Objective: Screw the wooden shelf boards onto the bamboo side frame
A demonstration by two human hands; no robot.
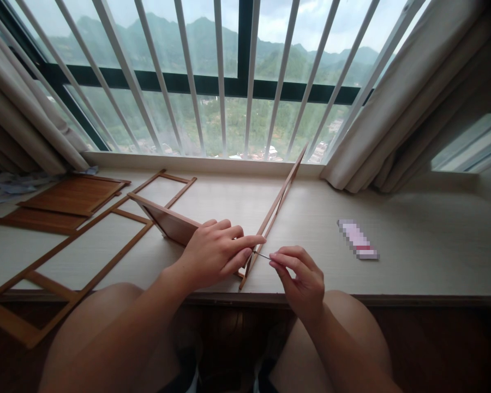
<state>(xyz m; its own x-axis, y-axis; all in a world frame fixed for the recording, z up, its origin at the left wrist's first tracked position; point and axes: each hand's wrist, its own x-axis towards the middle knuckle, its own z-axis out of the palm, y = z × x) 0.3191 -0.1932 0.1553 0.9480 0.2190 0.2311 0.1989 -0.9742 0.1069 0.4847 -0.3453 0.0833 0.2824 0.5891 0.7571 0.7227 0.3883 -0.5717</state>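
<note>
A brown wooden board [175,224] stands on edge, its right end meeting a narrow wooden frame [276,202] that is also on edge. My left hand [216,251] is closed over the board's right end, index finger reaching across the frame and thumb low beside it. Between the thumb and fingers of my right hand [298,275] is a thin metal rod [262,255], whose far tip meets the frame's outer side by my left thumb. Whether the rod is a screw or a hex key I cannot make out. My left hand hides the joint.
A ladder-like wooden frame [100,286] lies at left, overhanging the pale ledge [311,218]. Flat wooden panels [73,196] are stacked behind it. A blurred-out pinkish object [357,238] lies at right. White window bars [219,82] and curtains [376,109] border the back.
</note>
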